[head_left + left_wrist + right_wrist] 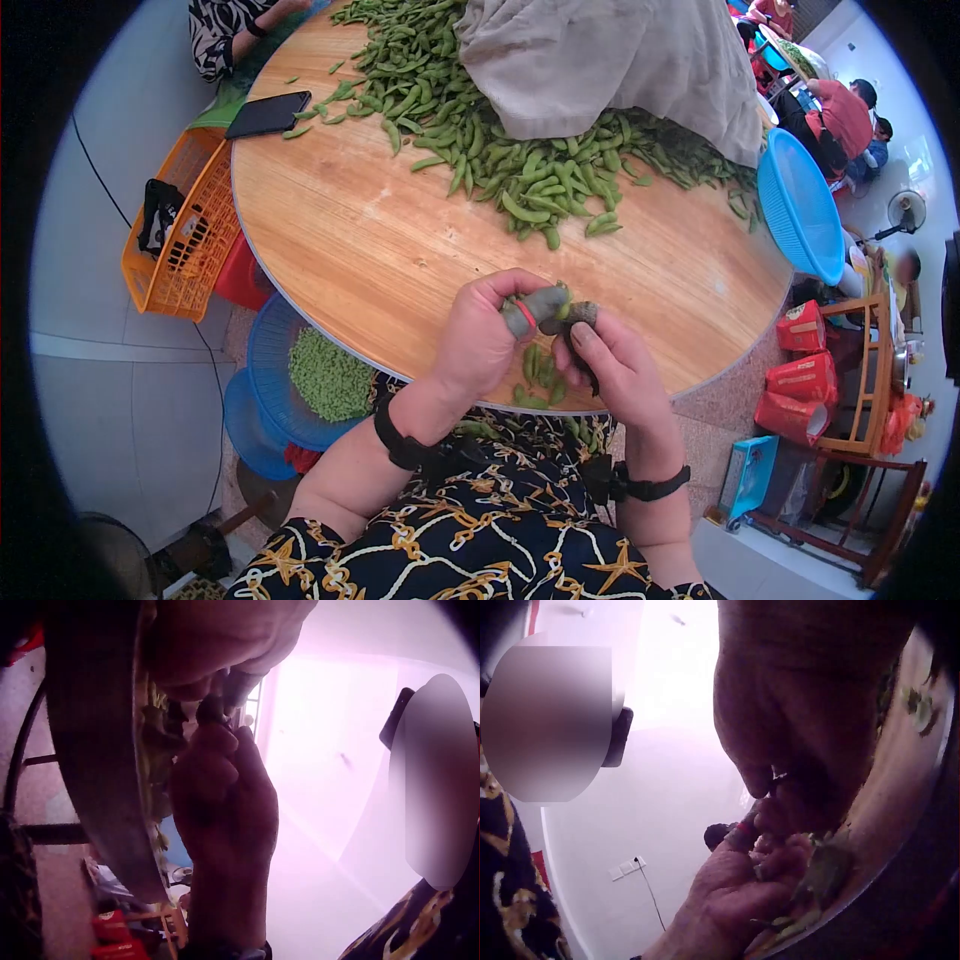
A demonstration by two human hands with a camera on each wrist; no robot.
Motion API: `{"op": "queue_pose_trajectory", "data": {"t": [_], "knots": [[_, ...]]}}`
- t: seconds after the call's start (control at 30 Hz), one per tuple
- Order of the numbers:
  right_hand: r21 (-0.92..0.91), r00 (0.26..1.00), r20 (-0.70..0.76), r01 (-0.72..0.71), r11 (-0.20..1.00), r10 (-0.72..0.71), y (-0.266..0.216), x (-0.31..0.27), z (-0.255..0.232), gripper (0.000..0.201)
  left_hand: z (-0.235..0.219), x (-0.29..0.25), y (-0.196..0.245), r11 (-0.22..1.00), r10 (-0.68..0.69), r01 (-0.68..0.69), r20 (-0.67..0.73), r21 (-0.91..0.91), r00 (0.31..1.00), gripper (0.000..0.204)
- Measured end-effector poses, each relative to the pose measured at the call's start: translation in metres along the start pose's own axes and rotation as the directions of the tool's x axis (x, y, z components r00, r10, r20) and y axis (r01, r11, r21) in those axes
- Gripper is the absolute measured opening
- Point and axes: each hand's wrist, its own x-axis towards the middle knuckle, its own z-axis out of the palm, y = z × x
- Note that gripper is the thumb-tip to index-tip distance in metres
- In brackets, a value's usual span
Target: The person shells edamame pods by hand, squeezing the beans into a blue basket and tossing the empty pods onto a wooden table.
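Over the near edge of the round wooden table [330, 230], both hands meet at one green soybean pod [563, 309]. My left hand [478, 340] pinches it, the thumb wearing a grey-green cover with a red band [525, 312]. From the other side my right hand [625, 375] pinches at the pod, with dark covers on its fingertips. Fingers hide most of the pod. Several loose pods [540, 375] lie on the table just below the hands. In the right wrist view, the left hand [727, 892] faces up under the right hand [795, 697].
A large heap of pods [540, 185] lies under a grey cloth [610, 70]. A phone [268, 114] rests at the left edge. Shelled beans [328, 375] fill part of a blue basket [268, 340] below. Another blue basket [800, 205] stands at the right edge.
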Motion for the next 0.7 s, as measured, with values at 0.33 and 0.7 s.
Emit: {"op": "queue_pose_trajectory", "data": {"t": [0.33,0.7], "knots": [[0.015,0.999,-0.031,-0.007,1.0,0.007,0.009,0.003,0.003,0.022,0.004,-0.002,-0.002,0.928,0.169,-0.142,-0.048,0.345,0.984,0.008],[0.272,0.999,0.035,-0.049,0.961,0.042,0.012,0.004,0.002,0.022,0.003,-0.001,-0.002,0.905,0.208,-0.171,-0.055,0.39,0.977,0.01]]}}
